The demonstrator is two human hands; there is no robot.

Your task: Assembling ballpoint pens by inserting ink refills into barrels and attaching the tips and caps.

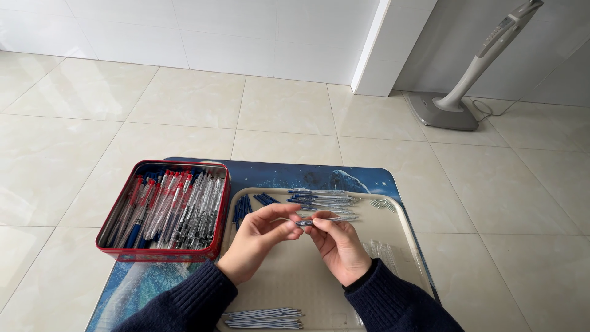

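Over the beige plastic tray (405, 246), just right of the red rectangular tin of pens (163, 212), the left hand (258, 243) and right hand (337, 246) pinched a clear slim pen barrel (326, 219), fingers clamped at each end; holding it level and aligned looked wise.

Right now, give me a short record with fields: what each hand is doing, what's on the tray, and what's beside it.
Left hand: pinches one end of a clear plastic pen barrel
Right hand: holds the same barrel, fingers shut on it
Beige plastic tray: loose blue-tipped pens, blue caps, thin refills
Red metal tin: left of tray, full of red and blue pens
Support: small table with dark blue patterned top
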